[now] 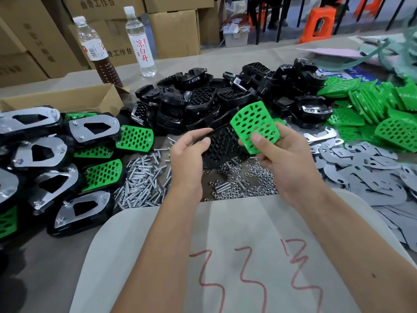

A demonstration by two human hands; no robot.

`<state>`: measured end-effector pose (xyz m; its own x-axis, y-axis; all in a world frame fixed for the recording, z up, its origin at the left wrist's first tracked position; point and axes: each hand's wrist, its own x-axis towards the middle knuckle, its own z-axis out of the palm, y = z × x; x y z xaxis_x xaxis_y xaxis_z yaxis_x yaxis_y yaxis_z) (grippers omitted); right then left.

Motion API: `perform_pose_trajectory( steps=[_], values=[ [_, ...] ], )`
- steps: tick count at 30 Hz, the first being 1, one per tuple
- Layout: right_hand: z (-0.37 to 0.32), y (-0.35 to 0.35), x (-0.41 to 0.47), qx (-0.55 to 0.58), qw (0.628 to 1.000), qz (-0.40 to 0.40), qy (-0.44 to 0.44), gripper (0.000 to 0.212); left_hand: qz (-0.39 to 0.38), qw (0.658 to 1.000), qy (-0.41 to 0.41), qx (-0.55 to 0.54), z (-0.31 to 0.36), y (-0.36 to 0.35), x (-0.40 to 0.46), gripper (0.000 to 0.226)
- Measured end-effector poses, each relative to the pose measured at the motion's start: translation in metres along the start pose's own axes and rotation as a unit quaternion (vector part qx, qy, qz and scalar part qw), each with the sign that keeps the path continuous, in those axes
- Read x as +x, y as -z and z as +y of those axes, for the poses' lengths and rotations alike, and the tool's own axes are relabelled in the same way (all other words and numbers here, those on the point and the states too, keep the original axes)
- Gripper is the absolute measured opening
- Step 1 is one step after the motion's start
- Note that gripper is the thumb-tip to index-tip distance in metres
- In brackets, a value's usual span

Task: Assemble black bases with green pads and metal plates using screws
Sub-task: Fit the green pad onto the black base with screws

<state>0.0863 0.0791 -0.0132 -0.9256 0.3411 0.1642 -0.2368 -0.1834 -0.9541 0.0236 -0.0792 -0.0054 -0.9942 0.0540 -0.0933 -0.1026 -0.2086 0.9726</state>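
My left hand [188, 152] grips a black base [222, 145] by its left end, holding it above the table. My right hand [282, 152] pinches a green perforated pad [253, 125] with the thumb on its front face; the pad is tilted up over the right end of the base. Loose screws [144, 181] lie in a heap below my left hand. Small nuts [246, 179] are spread under both hands. Metal plates [370, 163] are piled at the right.
Finished assemblies [58, 163] stack at the left. A heap of black bases [225, 98] fills the middle back, green pads [381, 105] the right back. Two bottles [140, 41] and an open cardboard box [67, 98] stand at the back left. A white cloth [225, 245] covers the near edge.
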Motion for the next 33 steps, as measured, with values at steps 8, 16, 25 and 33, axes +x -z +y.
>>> perform_pose_trajectory(
  steps=[8, 16, 25, 33],
  values=[
    [0.006, -0.003, -0.003, -0.204, 0.977, -0.021, 0.060, 0.027, -0.033, 0.999, 0.003, 0.017, -0.006, -0.004, -0.001, 0.036],
    [0.006, -0.002, -0.001, -0.303, 0.948, -0.060, 0.072, 0.034, -0.039, 0.999, 0.007, 0.035, -0.007, -0.004, 0.000, 0.033],
    [0.002, -0.005, -0.003, -0.341, 0.937, 0.005, 0.074, 0.041, -0.071, 0.995, -0.031, 0.062, -0.009, -0.006, -0.005, 0.034],
    [0.001, -0.013, -0.006, -0.320, 0.942, 0.072, 0.077, 0.032, -0.074, 0.996, -0.024, 0.041, -0.014, -0.009, -0.002, 0.034]
  ],
)
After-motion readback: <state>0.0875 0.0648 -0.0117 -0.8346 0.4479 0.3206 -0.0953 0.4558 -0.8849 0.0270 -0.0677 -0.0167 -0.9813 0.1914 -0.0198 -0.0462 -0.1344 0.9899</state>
